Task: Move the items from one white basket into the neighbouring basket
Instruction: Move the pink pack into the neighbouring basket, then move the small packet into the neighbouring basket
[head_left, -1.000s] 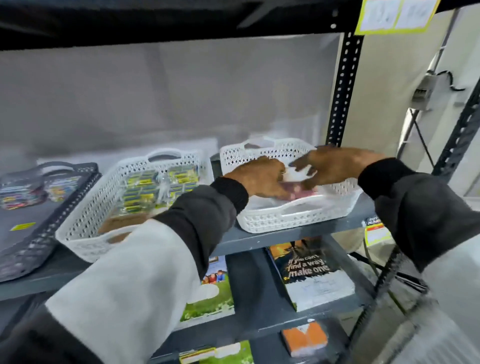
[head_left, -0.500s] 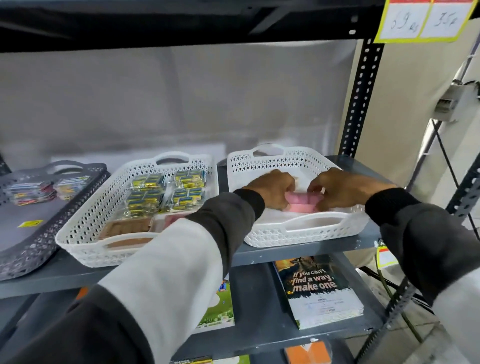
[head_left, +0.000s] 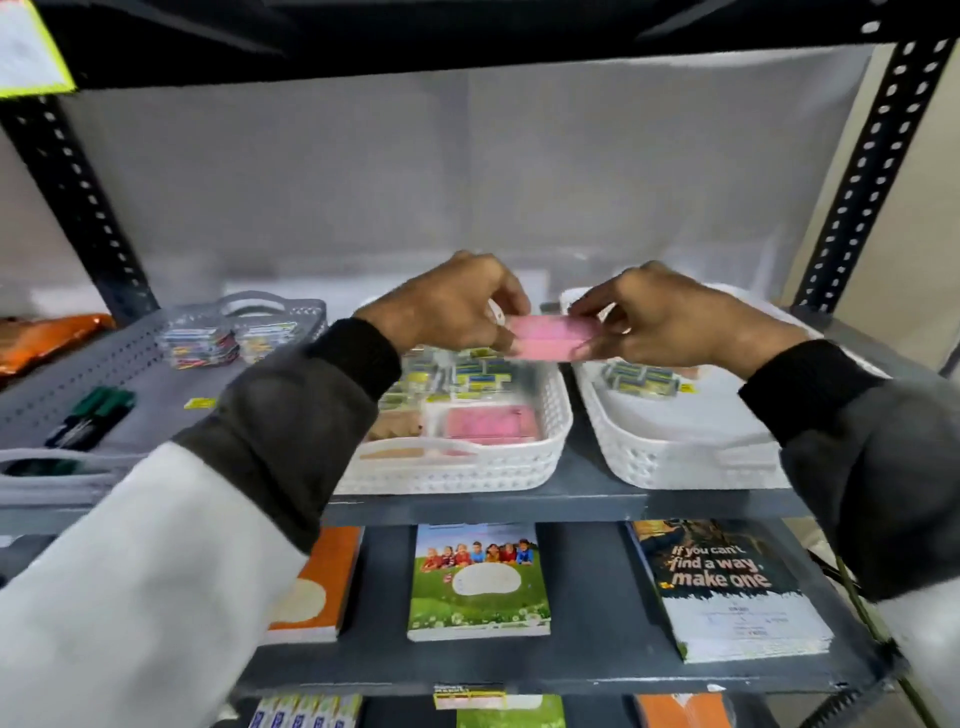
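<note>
sleeves (head_left: 156, 571): white upper | dark grey forearms | black ribbed cuffs

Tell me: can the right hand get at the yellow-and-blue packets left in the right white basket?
Probably not yet: the right hand and left hand both hold the pink pack. Once freed, the packets lie uncovered in the right basket.

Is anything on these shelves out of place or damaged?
Nothing stands out. Both hands hold a pink pack above the two white baskets, which sit level on the shelf. The books below lie flat.
</note>
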